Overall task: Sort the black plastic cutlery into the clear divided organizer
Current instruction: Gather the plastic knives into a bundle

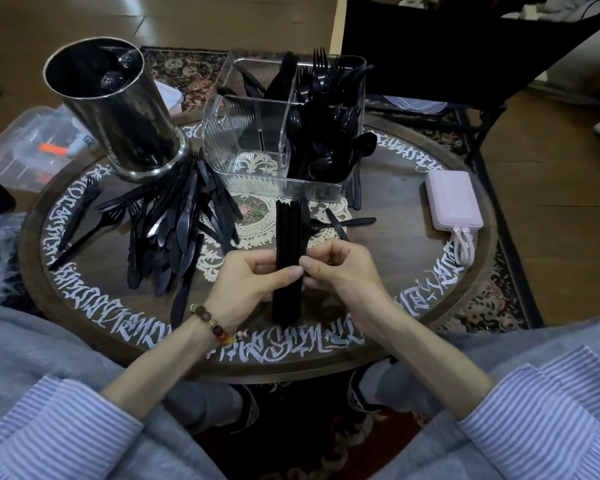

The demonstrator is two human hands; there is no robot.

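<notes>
Holding a neat stack of black knives upright over the near middle of the round table, you had your left hand wrapped round its lower half, thumb pressed across the front. Your right hand pinched the stack's right edge between thumb and curled fingers, so both hands had hold of it. Just beyond the stack stood the clear organizer: spoons filled its near right compartment, forks stood in the far right one, a few pieces leaned in the far left one, and the near left one looked bare. To your left lay a loose pile of cutlery, spread from the foot of a shiny metal cup. A lace doily sat under the organizer's front edge. A pink power bank with a white cable rested near the table's right rim.
</notes>
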